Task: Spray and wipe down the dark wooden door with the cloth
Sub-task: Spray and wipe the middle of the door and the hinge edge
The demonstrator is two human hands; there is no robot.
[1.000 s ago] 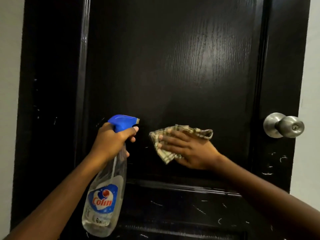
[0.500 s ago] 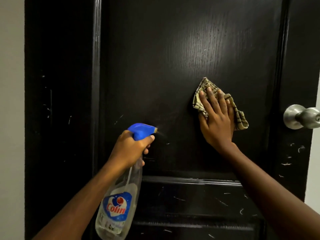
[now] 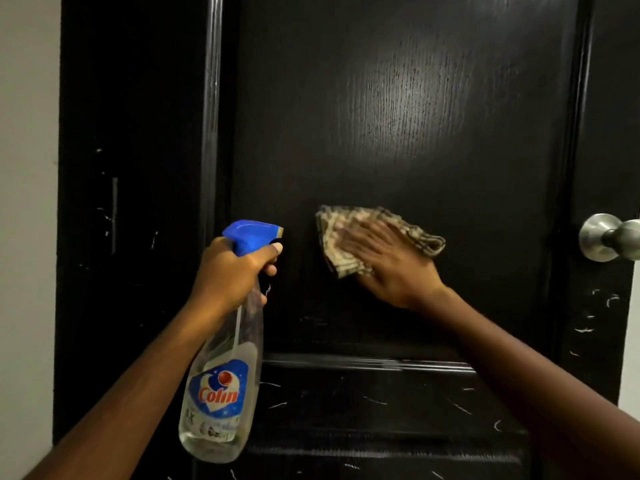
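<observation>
Head view. Dark wooden door [image 3: 398, 150] fills frame, top and bottom cut off. Left hand [image 3: 232, 271] curled round neck of spray bottle [image 3: 225, 375], forefinger on trigger; blue nozzle faces panel near left moulding. Bottle clear, label reads "Colin", lower print illegible. Right hand [image 3: 388, 261] flat, fingers spread, pressing checked cloth [image 3: 349, 237] against lower middle of upper panel; hand and cloth motion-blurred, fingertips hard to separate. Steel knob [image 3: 609, 237] at door's right edge, partly cropped. White scuffs on lower rail.
</observation>
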